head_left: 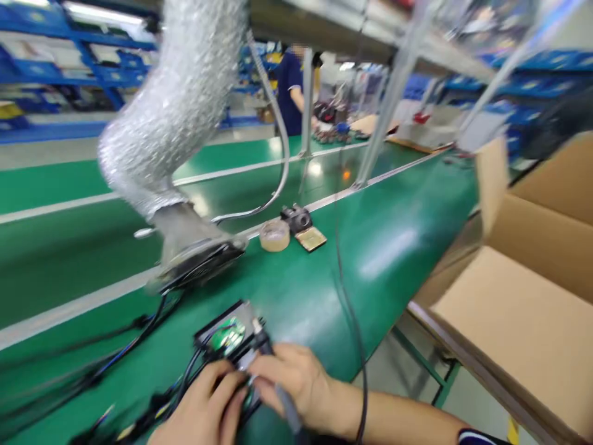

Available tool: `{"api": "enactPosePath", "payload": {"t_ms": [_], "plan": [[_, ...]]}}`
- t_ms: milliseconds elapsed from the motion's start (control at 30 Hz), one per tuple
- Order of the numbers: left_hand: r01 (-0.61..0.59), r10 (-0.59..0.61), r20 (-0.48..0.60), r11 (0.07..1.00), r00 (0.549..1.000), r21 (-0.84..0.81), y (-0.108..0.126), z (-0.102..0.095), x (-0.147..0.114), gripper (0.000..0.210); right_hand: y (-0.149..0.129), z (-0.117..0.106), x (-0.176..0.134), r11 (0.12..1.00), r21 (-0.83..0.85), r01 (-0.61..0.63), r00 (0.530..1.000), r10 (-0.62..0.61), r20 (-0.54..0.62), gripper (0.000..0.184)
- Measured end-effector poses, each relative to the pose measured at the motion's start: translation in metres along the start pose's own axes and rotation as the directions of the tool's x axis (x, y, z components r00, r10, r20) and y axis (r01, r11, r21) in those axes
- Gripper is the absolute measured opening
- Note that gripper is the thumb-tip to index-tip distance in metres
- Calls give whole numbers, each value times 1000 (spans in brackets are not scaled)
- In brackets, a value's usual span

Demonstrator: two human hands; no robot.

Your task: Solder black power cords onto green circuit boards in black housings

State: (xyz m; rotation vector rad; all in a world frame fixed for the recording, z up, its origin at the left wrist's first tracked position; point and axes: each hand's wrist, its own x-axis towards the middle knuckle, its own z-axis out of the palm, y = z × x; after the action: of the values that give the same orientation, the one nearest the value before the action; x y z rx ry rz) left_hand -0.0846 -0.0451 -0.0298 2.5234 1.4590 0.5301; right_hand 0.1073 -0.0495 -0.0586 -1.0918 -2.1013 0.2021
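My left hand (201,403) and right hand (296,382) curl over the near end of the open black case (229,335); what my bent fingers pinch, I cannot tell. Green bench (296,303) opens ahead, a cable (341,281) crossing my right forearm (393,411).

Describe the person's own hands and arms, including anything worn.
The left hand and right hand are ungloved. The right forearm is bare up to a dark sleeve with pale striping at its edge; no left sleeve shows.
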Motion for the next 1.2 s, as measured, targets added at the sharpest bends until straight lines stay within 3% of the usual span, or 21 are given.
{"api": "enactPosePath", "payload": {"t_ms": [100,233,433,733,900,1200], "plan": [[95,-100,102,994,990,58,15,-8,-4,21,-3,-7,-4,994,105,-11,1000,12,-7,19],[205,-195,229,979,954,-19,17,-15,1,17,3,0,-6,967,256,-14,1000,14,3,29],[203,-174,323,977,930,-58,13,-26,3,20,1,-3,-2,964,267,15,1000,-11,-17,30],[113,-141,298,988,944,109,19,-22,2,22,-1,-7,2,970,241,31,999,-24,-35,29],[107,-117,231,993,966,55,16,-19,0,21,1,-6,-1,971,237,18,1000,-17,-6,33],[164,-145,252,985,957,-57,12,-20,6,15,2,-4,-6,975,222,28,1000,-29,4,34]]}}
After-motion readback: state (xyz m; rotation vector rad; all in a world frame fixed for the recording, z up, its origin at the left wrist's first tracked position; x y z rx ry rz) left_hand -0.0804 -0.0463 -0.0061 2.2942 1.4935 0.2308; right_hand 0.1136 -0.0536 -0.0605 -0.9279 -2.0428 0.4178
